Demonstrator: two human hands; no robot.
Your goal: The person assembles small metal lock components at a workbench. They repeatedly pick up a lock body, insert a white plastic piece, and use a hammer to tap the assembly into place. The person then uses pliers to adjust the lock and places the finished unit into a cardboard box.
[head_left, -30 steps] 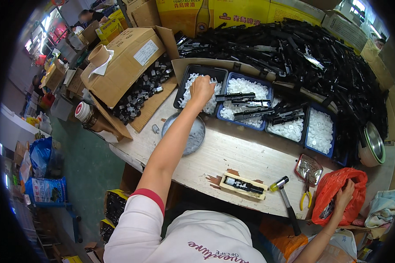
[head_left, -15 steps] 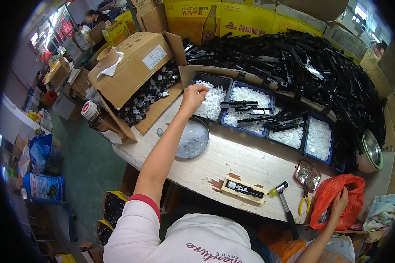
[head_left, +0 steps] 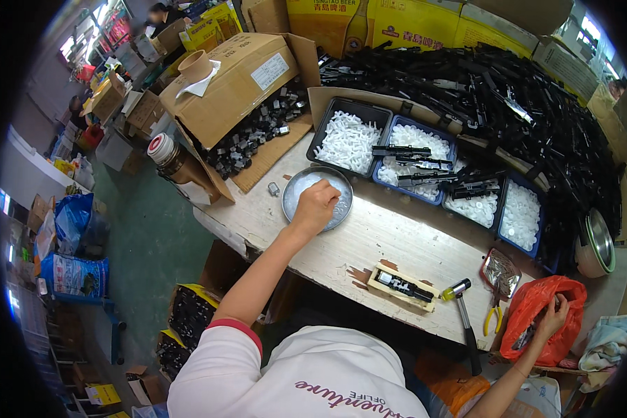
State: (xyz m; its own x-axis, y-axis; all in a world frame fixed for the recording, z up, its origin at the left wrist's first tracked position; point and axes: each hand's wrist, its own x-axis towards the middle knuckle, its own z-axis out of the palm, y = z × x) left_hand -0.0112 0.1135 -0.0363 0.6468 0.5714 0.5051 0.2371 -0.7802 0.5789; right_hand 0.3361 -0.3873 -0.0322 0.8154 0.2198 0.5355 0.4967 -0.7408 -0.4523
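My left hand is over a round metal pan, its fingers pinched together; whatever they hold is too small to make out. The pan has a pale, shiny layer inside, and a small metal piece lies beside it. Beyond it stands a black bin of small white plastic parts. At the right, my right hand reaches into a red plastic bag, with its fingertips partly hidden by the bag. Between the hands, a wooden fixture holds a black and silver mechanism.
A hammer, yellow-handled pliers and a clear tray lie near the bag. More bins of white parts line the back, with black mechanisms across them. Behind rises a heap of black parts. A cardboard box stands left.
My left hand has come back from the black bin of white parts to the metal pan. My right hand stays in the red bag. The whole view has shifted slightly.
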